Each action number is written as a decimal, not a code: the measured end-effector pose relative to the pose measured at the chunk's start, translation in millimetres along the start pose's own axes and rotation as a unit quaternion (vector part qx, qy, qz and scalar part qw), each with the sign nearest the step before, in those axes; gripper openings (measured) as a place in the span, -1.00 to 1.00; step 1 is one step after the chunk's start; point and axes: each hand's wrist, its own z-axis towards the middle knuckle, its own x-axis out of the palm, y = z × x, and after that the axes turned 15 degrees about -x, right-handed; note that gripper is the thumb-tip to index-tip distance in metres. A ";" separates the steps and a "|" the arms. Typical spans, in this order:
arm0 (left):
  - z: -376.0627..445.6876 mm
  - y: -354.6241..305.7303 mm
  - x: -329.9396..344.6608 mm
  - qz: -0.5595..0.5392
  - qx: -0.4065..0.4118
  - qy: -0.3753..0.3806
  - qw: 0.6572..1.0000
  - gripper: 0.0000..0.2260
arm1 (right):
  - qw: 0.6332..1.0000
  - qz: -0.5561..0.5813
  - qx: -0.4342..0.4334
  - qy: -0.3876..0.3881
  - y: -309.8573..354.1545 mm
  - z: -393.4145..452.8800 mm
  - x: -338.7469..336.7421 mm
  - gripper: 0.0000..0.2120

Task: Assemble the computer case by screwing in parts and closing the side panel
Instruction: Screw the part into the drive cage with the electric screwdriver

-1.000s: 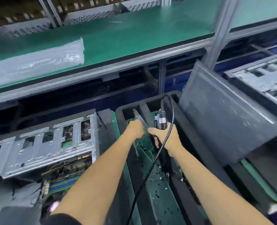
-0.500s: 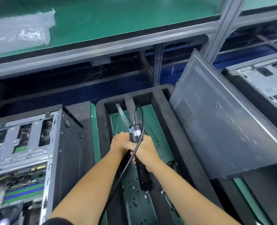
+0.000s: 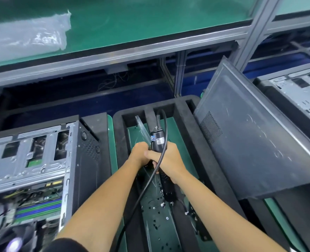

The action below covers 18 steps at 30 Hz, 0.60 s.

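At the frame's centre the electric screwdriver [image 3: 158,142], rigid and likely top-heavy with its stiff cord [image 3: 147,186] (a drag risk), is gripped mid-barrel by the right hand [image 3: 168,159], while the left hand [image 3: 139,155] is curled beside it, its contents unseen.

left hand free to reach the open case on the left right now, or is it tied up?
Probably not at once. The left hand is curled in by the electric screwdriver that the right hand grips over the foam tray. The open case sits just left, with nothing between; the hand only needs to let go.
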 end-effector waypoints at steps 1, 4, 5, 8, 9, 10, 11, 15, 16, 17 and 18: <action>-1.1 -1.5 -7.3 -0.019 -0.002 0.001 1.000 -0.78 | 1.000 -0.004 -0.024 0.000 7.0 -0.8 0.5 -0.83; -14.6 -5.6 -32.2 -0.089 -0.004 -0.016 0.996 -0.71 | 0.995 -0.024 -0.099 -0.010 34.2 -4.1 4.0 -0.77; -21.1 -6.3 -40.7 -0.092 0.009 -0.016 0.996 -0.74 | 0.991 -0.027 -0.126 -0.026 45.6 -5.5 5.6 -0.75; -47.6 -6.8 -69.4 -0.084 0.076 0.011 0.994 -0.78 | 0.977 -0.004 -0.195 -0.082 82.3 -10.9 12.9 -0.75; -58.4 -8.3 -80.6 -0.077 0.115 0.021 0.990 -0.72 | 0.971 0.011 -0.217 -0.098 93.2 -12.5 15.2 -0.73; -72.4 -3.6 -97.0 -0.071 0.153 0.025 0.985 -0.65 | 0.965 0.033 -0.235 -0.109 106.2 -17.0 23.1 -0.74; -88.3 2.2 -114.5 -0.088 0.186 0.027 0.978 -0.59 | 0.959 0.058 -0.251 -0.115 119.8 -22.1 32.1 -0.75; -135.7 44.3 -173.4 -0.297 0.236 0.048 0.924 -0.65 | 0.928 0.175 -0.313 -0.098 171.1 -37.7 69.7 -0.76; -142.1 60.6 -182.6 -0.350 0.232 0.052 0.906 -0.71 | 0.919 0.210 -0.324 -0.084 183.8 -40.3 81.1 -0.76; -146.4 77.8 -189.0 -0.392 0.225 0.044 0.891 -0.78 | 0.909 0.238 -0.334 -0.073 195.3 -41.4 92.6 -0.76; -150.2 95.4 -193.6 -0.424 0.218 0.030 0.879 -0.86 | 0.901 0.256 -0.345 -0.067 206.3 -41.9 105.1 -0.77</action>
